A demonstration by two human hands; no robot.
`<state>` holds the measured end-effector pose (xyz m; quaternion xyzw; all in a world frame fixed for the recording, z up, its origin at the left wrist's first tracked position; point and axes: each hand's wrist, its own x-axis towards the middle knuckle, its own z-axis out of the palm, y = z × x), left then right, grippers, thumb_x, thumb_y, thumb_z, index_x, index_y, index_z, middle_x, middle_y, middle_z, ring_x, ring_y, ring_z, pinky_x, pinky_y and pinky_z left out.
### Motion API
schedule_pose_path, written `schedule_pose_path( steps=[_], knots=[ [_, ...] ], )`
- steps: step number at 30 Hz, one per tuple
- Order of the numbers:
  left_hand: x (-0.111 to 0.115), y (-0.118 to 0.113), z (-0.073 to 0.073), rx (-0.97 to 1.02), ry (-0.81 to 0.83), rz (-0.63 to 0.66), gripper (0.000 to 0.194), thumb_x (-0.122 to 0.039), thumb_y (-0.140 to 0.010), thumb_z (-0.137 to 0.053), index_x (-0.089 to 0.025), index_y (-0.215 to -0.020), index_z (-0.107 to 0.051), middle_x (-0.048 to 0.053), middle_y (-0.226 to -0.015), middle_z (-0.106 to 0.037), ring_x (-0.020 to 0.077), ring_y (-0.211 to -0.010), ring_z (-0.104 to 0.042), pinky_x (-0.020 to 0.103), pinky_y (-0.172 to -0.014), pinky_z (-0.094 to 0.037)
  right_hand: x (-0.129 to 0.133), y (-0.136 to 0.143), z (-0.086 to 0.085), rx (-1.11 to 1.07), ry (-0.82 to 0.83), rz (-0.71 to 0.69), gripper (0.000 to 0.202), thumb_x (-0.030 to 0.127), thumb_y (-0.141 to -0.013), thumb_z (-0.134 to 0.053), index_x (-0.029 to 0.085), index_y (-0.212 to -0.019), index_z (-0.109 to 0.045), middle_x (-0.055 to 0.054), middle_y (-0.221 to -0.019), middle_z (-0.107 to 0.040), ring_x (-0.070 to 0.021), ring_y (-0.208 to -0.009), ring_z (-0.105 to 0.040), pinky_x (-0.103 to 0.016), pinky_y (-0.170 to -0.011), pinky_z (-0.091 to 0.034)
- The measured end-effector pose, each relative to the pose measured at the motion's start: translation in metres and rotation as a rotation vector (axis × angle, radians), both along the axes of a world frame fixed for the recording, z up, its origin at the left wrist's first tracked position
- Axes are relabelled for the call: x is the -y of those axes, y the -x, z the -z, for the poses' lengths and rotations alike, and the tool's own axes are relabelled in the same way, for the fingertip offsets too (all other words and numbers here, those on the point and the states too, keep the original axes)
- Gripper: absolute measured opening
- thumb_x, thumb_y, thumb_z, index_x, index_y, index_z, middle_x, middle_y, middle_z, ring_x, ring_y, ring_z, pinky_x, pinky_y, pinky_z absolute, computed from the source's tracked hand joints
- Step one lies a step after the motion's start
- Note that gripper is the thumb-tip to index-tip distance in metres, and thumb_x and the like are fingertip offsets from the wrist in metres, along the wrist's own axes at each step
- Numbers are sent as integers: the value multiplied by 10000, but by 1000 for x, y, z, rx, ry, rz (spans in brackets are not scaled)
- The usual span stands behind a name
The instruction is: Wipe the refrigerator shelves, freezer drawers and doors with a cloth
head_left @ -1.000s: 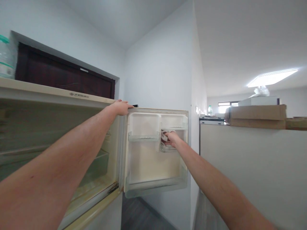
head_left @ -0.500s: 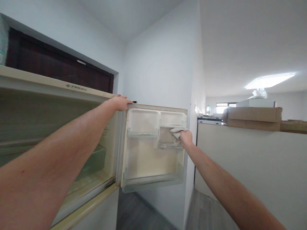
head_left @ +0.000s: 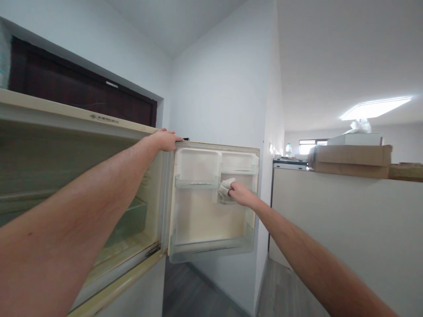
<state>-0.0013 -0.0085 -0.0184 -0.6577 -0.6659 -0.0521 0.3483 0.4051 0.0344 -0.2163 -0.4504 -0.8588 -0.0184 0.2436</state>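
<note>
Cloth, white, crumpled: clenched in the right hand and pressed against the left end of the small clear door bin on the inner face of the open freezer door. Half a second ago the same cloth sat higher and further right, at the door's outer edge below the upper right shelf; one second ago it was inside the small bin. The hand has thus come back leftward and down.

Left hand: fingers laid flat over the top corner of the cabinet where the door hinges, grasping the edge; position unchanged across the three moments.

Door compartments: upper left lidded bin, nothing seen in it; upper right shelf, contents cannot be told; long bottom bin, nothing visible inside.

Freezer cabinet: open, interior dim, a clear shelf edge showing; contents cannot be told.

Surroundings: dark door behind the cabinet top; second white appliance to the right, carrying a flat cardboard box with a white box above it; a bottle further back.
</note>
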Motion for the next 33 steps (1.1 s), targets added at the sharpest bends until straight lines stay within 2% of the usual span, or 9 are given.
schedule_pose_path(
  steps=[4, 9, 12, 16, 20, 23, 26, 29, 33],
  knots=[
    [-2, 0, -1, -8, 14, -15, 728, -251, -1033, -569, -370, -1750, -607, 140, -1785, -635, 329, -1683, -543, 527, -1410, -318, 1, -15, 7, 148, -25, -10, 328, 132, -972, -577, 150, -1098, -879, -184, -1255, -897, -312, -1171, -802, -357, -1013, -543],
    [2, -5, -3, 12, 21, -32, 768, -283, -1005, -596, -430, -1759, -581, 80, -1775, -656, 329, -1682, -540, 513, -1409, -320, 4, -78, 24, 208, -98, 155, 345, 176, -1028, -547, 118, -1179, -852, -256, -1262, -882, -330, -1144, -812, -367, -985, -537],
    [6, -8, -3, -8, 31, -47, 767, -281, -1011, -584, -410, -1768, -574, 104, -1811, -613, 326, -1682, -545, 504, -1404, -332, 4, -110, 41, -120, -184, 190, 369, 222, -1010, -519, 140, -1146, -852, -210, -1190, -892, -321, -1117, -808, -375, -974, -550],
    [9, -10, -3, 13, 16, -45, 769, -296, -1002, -609, -406, -1763, -580, 100, -1789, -638, 353, -1678, -543, 525, -1411, -316, 11, -121, 72, -1007, -274, 226, 380, 417, -937, -585, 157, -1042, -842, -114, -959, -860, -291, -962, -760, -378, -861, -574],
    [11, -11, -3, 30, 15, -47, 764, -319, -994, -628, -418, -1750, -596, 73, -1773, -658, 359, -1673, -538, 523, -1409, -320, 44, -92, 124, -1523, -125, 165, 392, 511, -820, -719, 191, -1025, -816, -57, -861, -807, -240, -824, -709, -336, -698, -562],
    [13, -12, -4, 29, 25, -38, 803, -371, -961, -678, -460, -1752, -579, 54, -1753, -679, 387, -1664, -539, 545, -1406, -325, 80, -45, 172, -1567, 180, 91, 371, 488, -735, -812, 212, -982, -794, -47, -875, -809, -195, -679, -630, -298, -534, -476],
    [16, -13, -4, 34, 35, -38, 841, -403, -940, -688, -474, -1766, -550, 52, -1763, -670, 405, -1645, -557, 560, -1415, -311, 105, 11, 207, -1574, 461, -9, 398, 473, -722, -839, 220, -1026, -797, -51, -919, -828, -179, -652, -630, -290, -513, -476],
    [20, -16, -5, 63, 57, -58, 848, -399, -946, -652, -445, -1784, -532, 58, -1820, -608, 408, -1680, -515, 558, -1436, -276, 101, 62, 218, -1471, 635, -109, 456, 548, -692, -884, 200, -971, -790, -102, -927, -844, -236, -752, -730, -318, -570, -543],
    [24, -20, -5, 91, 78, -61, 902, -383, -909, -687, -433, -1793, -520, 57, -1837, -589, 409, -1721, -459, 565, -1453, -240, 63, 116, 206, -1289, 718, -226, 543, 650, -657, -920, 187, -898, -774, -149, -984, -868, -288, -898, -797, -379, -749, -635]
  ],
)
